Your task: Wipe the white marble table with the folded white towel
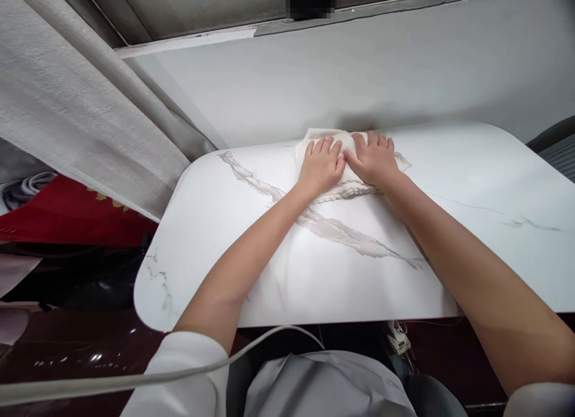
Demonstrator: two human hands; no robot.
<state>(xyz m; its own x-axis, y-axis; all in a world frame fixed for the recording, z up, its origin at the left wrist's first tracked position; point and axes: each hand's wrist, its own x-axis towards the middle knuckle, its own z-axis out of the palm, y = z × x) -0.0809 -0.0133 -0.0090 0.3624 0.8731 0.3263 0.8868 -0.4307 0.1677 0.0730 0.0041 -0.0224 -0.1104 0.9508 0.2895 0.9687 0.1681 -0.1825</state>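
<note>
My left hand (320, 165) and right hand (374, 160) lie flat, fingers parted, on folded white wavy-edged cloth (345, 182); likely light, soft; best pinched below my thumbs.

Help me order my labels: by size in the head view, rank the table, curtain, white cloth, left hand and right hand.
1. Table
2. Curtain
3. White cloth, partly covered
4. Left hand and right hand: too alike to rank

Both hands (321, 164) lie palms down, fingers forward.
</note>
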